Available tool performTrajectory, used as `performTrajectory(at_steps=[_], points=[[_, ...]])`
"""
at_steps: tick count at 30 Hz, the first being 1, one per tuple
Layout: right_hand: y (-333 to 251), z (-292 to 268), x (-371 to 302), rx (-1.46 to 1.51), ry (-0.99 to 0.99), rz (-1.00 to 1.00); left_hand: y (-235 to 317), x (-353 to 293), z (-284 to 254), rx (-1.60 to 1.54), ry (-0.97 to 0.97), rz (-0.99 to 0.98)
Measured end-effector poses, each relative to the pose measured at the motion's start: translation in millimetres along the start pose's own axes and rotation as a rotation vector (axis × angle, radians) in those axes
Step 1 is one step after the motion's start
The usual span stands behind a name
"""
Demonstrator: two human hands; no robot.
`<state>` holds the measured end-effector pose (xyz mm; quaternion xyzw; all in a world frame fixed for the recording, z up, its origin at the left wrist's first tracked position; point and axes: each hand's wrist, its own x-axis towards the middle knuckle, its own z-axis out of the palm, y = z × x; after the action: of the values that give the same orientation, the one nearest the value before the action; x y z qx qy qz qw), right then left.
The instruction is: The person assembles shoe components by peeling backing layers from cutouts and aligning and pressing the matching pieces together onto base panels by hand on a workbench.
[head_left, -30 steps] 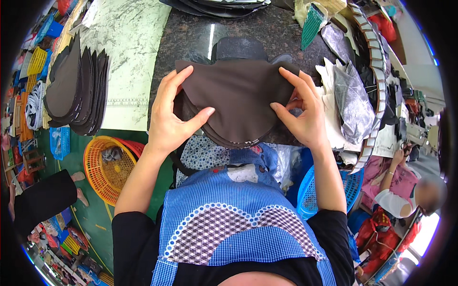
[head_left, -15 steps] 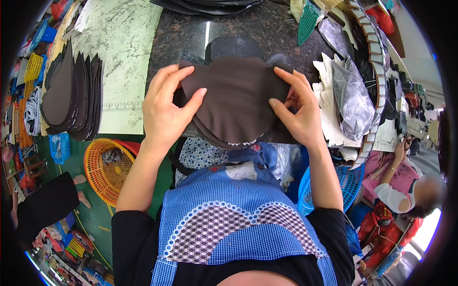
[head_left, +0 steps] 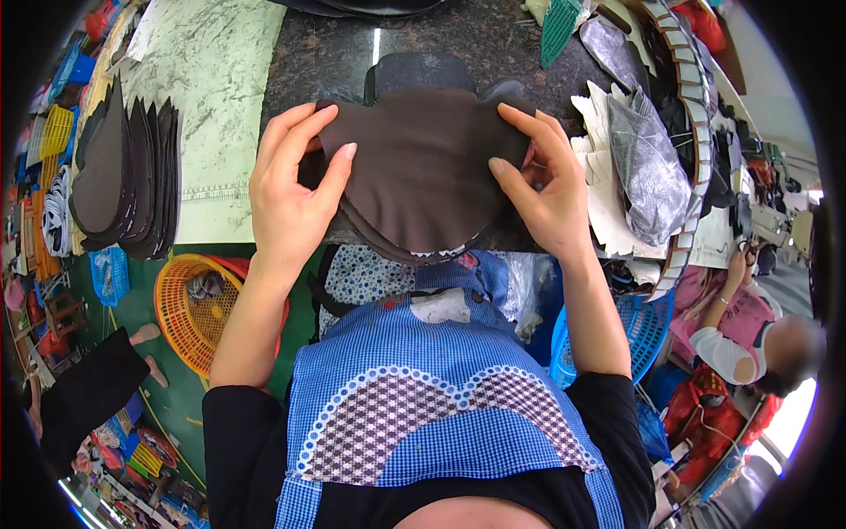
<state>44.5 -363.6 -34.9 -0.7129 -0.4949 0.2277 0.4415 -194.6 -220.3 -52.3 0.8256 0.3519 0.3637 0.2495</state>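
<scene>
ruler marks (head_left: 216, 192) on pale board (head_left: 220, 97); no readable text

Top panel (head_left: 423, 167): dark brown, leather-like, smooth, matt, faintly creased. Tabletop (head_left: 308, 66): speckled, stone-look, polished, carrying a bright reflected streak. Pale board (head_left: 211, 115): flat, dark-smeared face. Orange basket (head_left: 166, 304): openwork plastic. Blue basket (head_left: 648, 335): likewise openwork plastic. Bib apron (head_left: 493, 450): checked cloth. Grey wrapping (head_left: 652, 167): crumpled, glossy, film-like.

Yellow basket (head_left: 209, 328) at left, blue basket (head_left: 641, 328) at right.
</scene>
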Motion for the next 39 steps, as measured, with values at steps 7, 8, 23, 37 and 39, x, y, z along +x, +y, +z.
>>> performTrajectory(at_steps=[7,8,23,37,39], points=[[-16,1,-1,-0.387,0.185,-0.512,30,2,-10,0.18,0.027,0.47],[-18,1,-1,-0.442,0.178,-0.583,32,2,-7,0.106,0.019,0.46],[-15,-17,3,1.07,-0.092,-0.017,31,4,-18,-1.08,-0.111,-0.15],[-56,-13,-43,0.242,0.212,-0.427,35,-9,-49,-0.653,0.061,0.222],[-39,-4,-43,0.164,0.162,-0.358,14,-20,-41,-0.473,-0.071,0.208]])
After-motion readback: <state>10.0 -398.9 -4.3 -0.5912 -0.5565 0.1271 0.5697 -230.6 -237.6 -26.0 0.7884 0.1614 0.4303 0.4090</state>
